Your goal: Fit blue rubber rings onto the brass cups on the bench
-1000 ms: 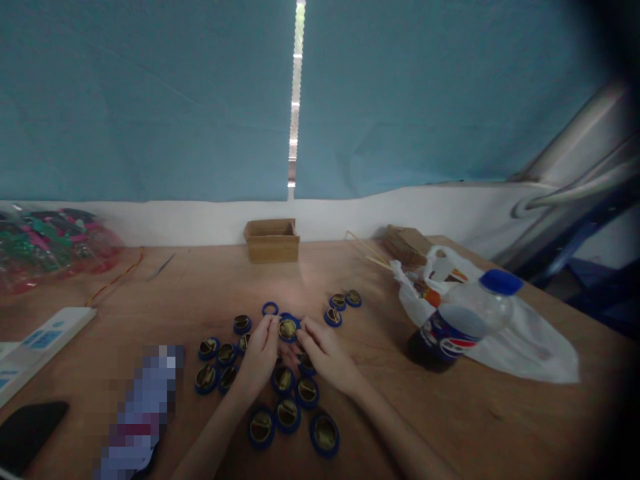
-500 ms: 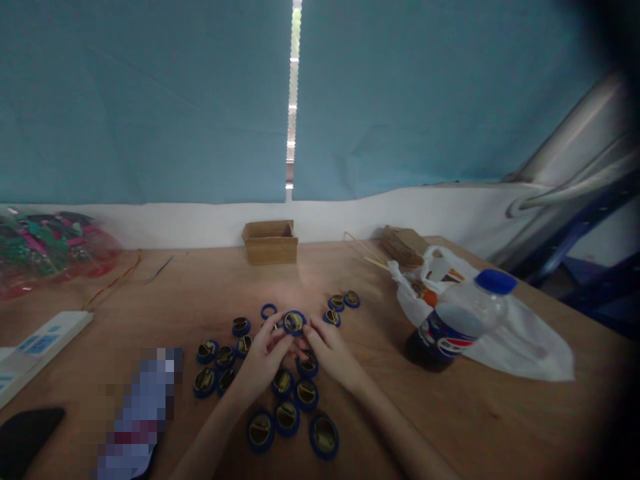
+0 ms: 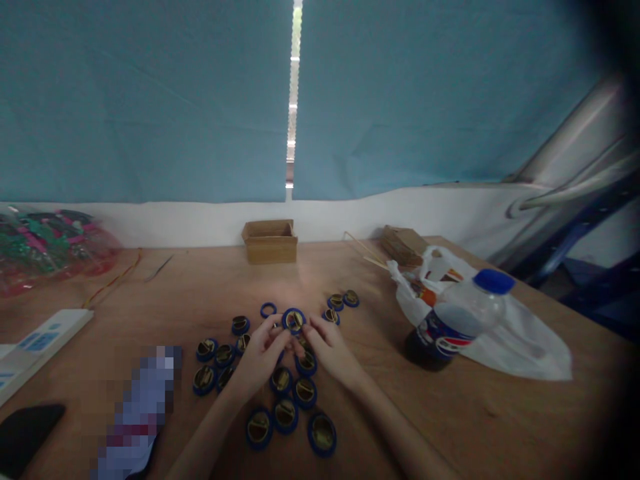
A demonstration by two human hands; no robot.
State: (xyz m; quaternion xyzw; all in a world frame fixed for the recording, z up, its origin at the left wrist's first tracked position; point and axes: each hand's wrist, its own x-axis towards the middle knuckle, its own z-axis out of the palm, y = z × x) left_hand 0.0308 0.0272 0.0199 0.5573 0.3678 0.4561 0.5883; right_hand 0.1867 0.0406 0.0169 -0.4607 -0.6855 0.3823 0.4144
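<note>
Between my two hands is a round blue-rimmed badge, its gold-coloured back turned up. My left hand pinches its left edge with bent fingers. The fingertips of my right hand close on its right edge. Around and below my hands lie several more blue-rimmed badges, backs up, some partly hidden under my wrists. One badge near the front shows no pin bar that I can make out. A thin blue ring lies just behind my left hand. Three badges sit apart behind my right hand.
A small open cardboard box stands at the back. To the right are a cola bottle, a white plastic bag and a brown packet. Leftward lie a power strip, a blurred-out object and clear bags.
Both hands stay almost in place with the badge between them. The badge has tilted very slightly; the whole view has shifted a touch.
</note>
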